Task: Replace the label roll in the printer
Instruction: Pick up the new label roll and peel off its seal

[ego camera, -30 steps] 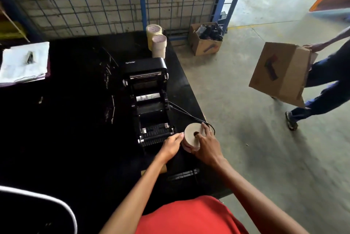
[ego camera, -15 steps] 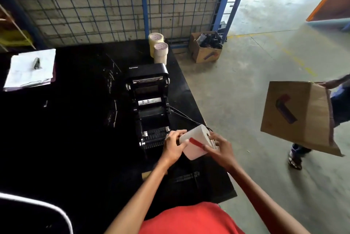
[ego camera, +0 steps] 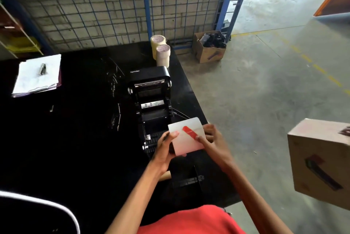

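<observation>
Both grips clamp the label roll (ego camera: 186, 136), left hand (ego camera: 166, 148) and right hand (ego camera: 213, 141) raised above the open printer (ego camera: 151, 99).

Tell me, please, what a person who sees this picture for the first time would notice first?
The eye goes first to the white label roll with its red strip, held in the left hand and right hand just in front of the open black printer on the black table. Next comes the big cardboard box at the right edge over the concrete floor, and the two tape rolls standing behind the printer.
</observation>
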Available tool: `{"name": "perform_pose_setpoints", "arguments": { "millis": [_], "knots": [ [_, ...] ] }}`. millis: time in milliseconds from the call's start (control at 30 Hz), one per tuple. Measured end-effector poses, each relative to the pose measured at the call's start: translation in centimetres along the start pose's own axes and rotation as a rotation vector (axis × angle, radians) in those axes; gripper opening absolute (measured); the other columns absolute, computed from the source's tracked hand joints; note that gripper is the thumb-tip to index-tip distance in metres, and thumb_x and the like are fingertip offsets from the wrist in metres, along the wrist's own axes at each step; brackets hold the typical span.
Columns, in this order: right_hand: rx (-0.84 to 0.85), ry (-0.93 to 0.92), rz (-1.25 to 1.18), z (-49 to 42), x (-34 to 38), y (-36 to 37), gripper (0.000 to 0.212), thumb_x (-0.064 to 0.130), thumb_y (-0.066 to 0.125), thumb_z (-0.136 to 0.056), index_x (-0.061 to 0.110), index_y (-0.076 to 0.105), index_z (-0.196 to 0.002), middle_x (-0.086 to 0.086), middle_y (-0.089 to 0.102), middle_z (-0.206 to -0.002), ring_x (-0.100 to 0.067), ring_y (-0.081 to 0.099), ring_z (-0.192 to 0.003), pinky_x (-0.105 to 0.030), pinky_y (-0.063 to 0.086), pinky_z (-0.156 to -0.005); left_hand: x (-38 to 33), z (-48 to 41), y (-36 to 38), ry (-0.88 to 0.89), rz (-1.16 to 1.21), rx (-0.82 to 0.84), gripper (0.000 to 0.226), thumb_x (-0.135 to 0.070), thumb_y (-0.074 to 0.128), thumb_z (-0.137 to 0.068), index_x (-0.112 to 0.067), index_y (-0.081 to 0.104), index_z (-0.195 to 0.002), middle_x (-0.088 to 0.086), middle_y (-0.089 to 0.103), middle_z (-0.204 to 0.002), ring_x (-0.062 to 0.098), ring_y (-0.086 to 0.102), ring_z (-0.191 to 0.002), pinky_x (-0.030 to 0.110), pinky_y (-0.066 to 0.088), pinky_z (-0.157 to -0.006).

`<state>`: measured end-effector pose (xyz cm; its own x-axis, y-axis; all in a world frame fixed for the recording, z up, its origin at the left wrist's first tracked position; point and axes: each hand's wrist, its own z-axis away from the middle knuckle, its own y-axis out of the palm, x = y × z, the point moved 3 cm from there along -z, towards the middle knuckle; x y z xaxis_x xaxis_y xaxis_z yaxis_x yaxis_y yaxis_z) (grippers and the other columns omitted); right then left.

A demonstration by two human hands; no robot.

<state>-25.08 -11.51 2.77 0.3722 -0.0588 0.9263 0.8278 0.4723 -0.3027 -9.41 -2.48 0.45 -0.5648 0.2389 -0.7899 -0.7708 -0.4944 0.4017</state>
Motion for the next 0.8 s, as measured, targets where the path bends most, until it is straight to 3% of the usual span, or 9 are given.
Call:
{"name": "perform_pose_setpoints", "arguments": {
  "millis": [100, 267, 533, 800],
  "knots": [
    [-0.095, -0.292, 0.193, -0.5, 3.3, -0.2, 0.068, 0.063, 0.079, -0.071, 0.039, 0.05, -0.128, 0.01, 0.05, -0.136, -0.008, 0.05, -0.128, -0.026, 0.044, -0.101, -0.2, 0.2, -0.1, 0.01, 0.028, 0.001, 0.073, -0.051, 0.072, -0.065, -0.007, 0.059, -0.122, 0.021, 0.067, -0.109, 0.03, 0.069, -0.092, 0.039, 0.055, -0.059],
    [0.035, -0.582, 0.638, -1.4, 6.7, 0.0, 0.026, 0.056, 0.063, -0.089, 0.042, 0.07, -0.11, -0.001, 0.034, -0.157, -0.022, 0.022, -0.149, -0.047, 0.033, -0.114, -0.5, 0.0, -0.1, 0.068, -0.004, 0.012, 0.064, -0.048, 0.071, -0.07, -0.011, 0.06, -0.122, 0.025, 0.066, -0.116, 0.034, 0.068, -0.095, 0.038, 0.054, -0.058],
    [0.133, -0.59, 0.733, -1.6, 8.0, 0.0, 0.012, 0.041, 0.069, -0.088, 0.036, 0.071, -0.098, 0.003, 0.047, -0.147, -0.02, 0.033, -0.141, -0.045, 0.041, -0.11, -0.4, 0.0, -0.4, 0.069, -0.059, -0.055, 0.071, -0.05, 0.075, -0.065, -0.015, 0.057, -0.124, 0.018, 0.068, -0.115, 0.033, 0.069, -0.097, 0.036, 0.053, -0.057],
    [0.248, -0.619, 0.682, -1.5, 7.7, -0.3, 0.005, 0.029, 0.055, -0.096, 0.03, 0.059, -0.098, 0.007, 0.053, -0.136, -0.016, 0.041, -0.132, -0.045, 0.042, -0.106, 0.0, -0.1, -0.3, 0.045, -0.037, -0.094, 0.067, -0.05, 0.076, -0.063, -0.016, 0.06, -0.12, 0.022, 0.068, -0.114, 0.037, 0.068, -0.099, 0.037, 0.053, -0.059]
  ]
}}
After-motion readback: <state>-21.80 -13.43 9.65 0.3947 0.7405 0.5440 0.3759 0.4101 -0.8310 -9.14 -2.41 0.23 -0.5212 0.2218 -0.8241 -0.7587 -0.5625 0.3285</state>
